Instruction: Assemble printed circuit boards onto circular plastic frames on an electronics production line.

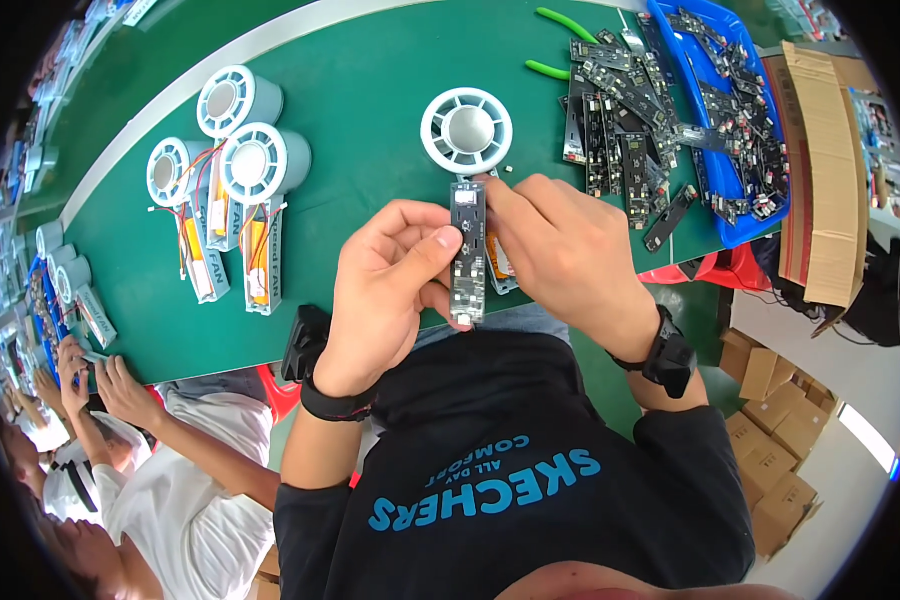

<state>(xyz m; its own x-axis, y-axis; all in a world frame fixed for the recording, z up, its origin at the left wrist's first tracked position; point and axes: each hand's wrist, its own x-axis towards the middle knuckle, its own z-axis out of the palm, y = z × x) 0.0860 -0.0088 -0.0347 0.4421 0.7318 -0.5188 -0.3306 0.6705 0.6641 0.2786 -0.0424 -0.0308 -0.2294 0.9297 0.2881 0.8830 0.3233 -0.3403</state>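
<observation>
My left hand (385, 285) pinches a narrow black circuit board (468, 265) upright between thumb and fingers. Small white connectors sit at the board's two ends. Behind it lies a handheld fan (467, 130), its round, light blue-grey head pointing away from me. Part of its handle, with an orange battery (500, 262), shows to the right of the board. The fingers of my right hand (570, 245) are curled closed at the board's upper right edge, over the fan's handle. Whatever their tips grip is hidden.
Several fans (250, 165) with exposed batteries and wires stand left on the green table (360, 120). At right are piled circuit boards (620, 110), green-handled pliers (548, 69), a blue tray (735, 232) of boards and a cardboard box (820, 170). A co-worker's hands (120, 390) work at lower left.
</observation>
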